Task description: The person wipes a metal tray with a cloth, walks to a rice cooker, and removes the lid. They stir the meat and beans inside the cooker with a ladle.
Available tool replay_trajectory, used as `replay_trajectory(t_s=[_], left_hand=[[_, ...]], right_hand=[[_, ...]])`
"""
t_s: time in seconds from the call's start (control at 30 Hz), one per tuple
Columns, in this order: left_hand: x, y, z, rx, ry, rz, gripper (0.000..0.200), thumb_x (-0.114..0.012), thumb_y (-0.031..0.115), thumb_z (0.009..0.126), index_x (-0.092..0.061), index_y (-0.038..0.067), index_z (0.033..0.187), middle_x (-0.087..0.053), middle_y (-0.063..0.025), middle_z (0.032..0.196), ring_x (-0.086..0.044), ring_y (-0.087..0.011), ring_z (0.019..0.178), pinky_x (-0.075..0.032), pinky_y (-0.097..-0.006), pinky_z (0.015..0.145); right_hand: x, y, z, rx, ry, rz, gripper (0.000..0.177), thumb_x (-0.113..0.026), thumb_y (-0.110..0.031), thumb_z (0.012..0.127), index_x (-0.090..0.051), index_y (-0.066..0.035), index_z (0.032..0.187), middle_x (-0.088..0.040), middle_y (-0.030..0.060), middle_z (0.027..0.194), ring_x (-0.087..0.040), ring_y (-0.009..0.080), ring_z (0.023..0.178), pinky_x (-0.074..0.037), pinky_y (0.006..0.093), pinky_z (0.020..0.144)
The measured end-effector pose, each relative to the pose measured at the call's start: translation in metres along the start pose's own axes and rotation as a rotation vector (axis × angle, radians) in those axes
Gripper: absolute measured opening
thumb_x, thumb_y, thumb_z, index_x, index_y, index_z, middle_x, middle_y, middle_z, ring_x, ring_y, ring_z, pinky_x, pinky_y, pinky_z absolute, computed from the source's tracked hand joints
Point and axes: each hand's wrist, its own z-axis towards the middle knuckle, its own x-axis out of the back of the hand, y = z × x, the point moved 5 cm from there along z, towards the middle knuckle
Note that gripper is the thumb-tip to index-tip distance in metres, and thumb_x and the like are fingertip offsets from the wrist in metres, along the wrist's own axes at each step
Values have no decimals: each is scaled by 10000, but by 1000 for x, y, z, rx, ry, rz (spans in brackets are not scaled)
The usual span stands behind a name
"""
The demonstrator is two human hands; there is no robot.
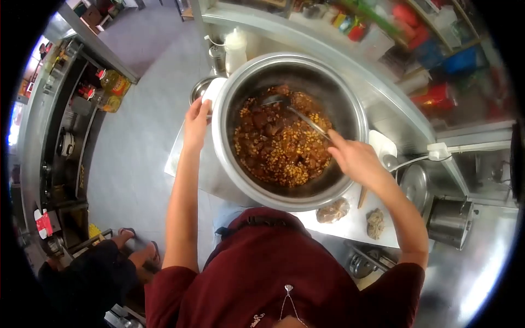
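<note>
A big metal pot (pixel 361 117) stands before me on a counter, holding a dark brown stew (pixel 273 128) of chunks and yellow kernels or beans. My right hand (pixel 353 156) reaches over the pot's right rim, closed around the handle of a metal ladle (pixel 307 121). The ladle's bowl dips into the stew near the far left. At the pot's left side, my left hand (pixel 197 117) grips the white side handle (pixel 214 92); part of its fingers is hidden. A matching white handle (pixel 384 143) shows on the right.
A white squeeze bottle (pixel 235 46) and a metal bowl (pixel 199 90) sit behind the pot. A plastic bag (pixel 333 210) and a crumpled cloth (pixel 375 224) lie at the near right. Another person's feet (pixel 147 251) are at the lower left. Oil bottles (pixel 114 82) stand farther left.
</note>
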Motion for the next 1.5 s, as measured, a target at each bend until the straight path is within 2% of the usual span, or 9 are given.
replay_trajectory(t_s=[0.13, 0.3, 0.53, 0.7, 0.8, 0.9, 1.13, 1.4, 1.5], left_hand=[[1, -2, 3, -14, 14, 10, 437, -549, 291, 866, -479, 26, 1206, -577, -37, 943, -529, -121, 823, -440, -270, 745], [-1, 5, 0, 23, 23, 61, 470, -550, 298, 866, -455, 7, 1223, -574, -56, 983, -529, -127, 846, -437, -273, 759], [-6, 15, -10, 17, 52, 87, 447, -538, 287, 873, -466, 5, 1213, -575, -47, 960, -524, -120, 840, -427, -265, 751], [-6, 13, -9, 14, 44, 77, 439, -533, 299, 875, -481, 6, 1198, -575, -36, 942, -520, -111, 829, -424, -259, 749], [-7, 17, -13, 23, 44, 103, 449, -530, 309, 876, -479, 9, 1205, -577, -37, 947, -521, -114, 836, -424, -264, 757], [-3, 10, -6, 33, 43, 107, 458, -528, 310, 876, -471, 11, 1218, -583, -49, 992, -529, -124, 864, -421, -264, 773], [-4, 7, -3, -34, 27, 75, 458, -519, 320, 880, -474, 15, 1218, -580, -60, 1050, -531, -136, 920, -415, -263, 792], [-2, 4, 0, -36, 32, 86, 427, -514, 318, 886, -500, 15, 1187, -576, -37, 1021, -514, -111, 895, -415, -256, 766], [3, -4, 5, -22, 53, 97, 417, -515, 313, 888, -502, 16, 1181, -577, -29, 1010, -512, -99, 875, -417, -251, 736]], right_hand=[[-21, 6, -2, -135, -52, -53, 429, -423, -246, 906, -385, 20, 1240, -602, 175, 662, -604, 321, 628, -467, 411, 595], [-29, 6, 14, -104, -30, -91, 401, -442, -237, 893, -446, 16, 1204, -605, 179, 669, -609, 325, 665, -471, 415, 606], [1, 23, 11, -115, 164, -25, 398, -457, -237, 889, -441, -20, 1222, -603, 192, 714, -601, 328, 691, -466, 427, 610], [-18, 46, -10, -192, 13, -201, 373, -469, -233, 883, -472, -34, 1198, -600, 148, 693, -596, 310, 663, -473, 390, 599], [18, 51, -37, -261, 81, -203, 352, -489, -234, 869, -500, -74, 1182, -604, 132, 690, -597, 295, 646, -467, 383, 587], [46, 46, -73, -147, 274, -190, 356, -514, -248, 850, -514, -108, 1177, -601, 113, 677, -594, 281, 622, -460, 377, 568], [0, 39, -80, -219, 15, -112, 360, -507, -234, 859, -505, -53, 1170, -579, 140, 625, -593, 286, 615, -462, 385, 560], [-11, 22, -42, -100, 106, -157, 353, -499, -194, 865, -479, -42, 1183, -578, 144, 626, -585, 298, 607, -469, 388, 558], [-5, 40, -31, -157, 8, -41, 344, -485, -193, 872, -498, -46, 1183, -582, 156, 649, -584, 301, 618, -461, 399, 591]])
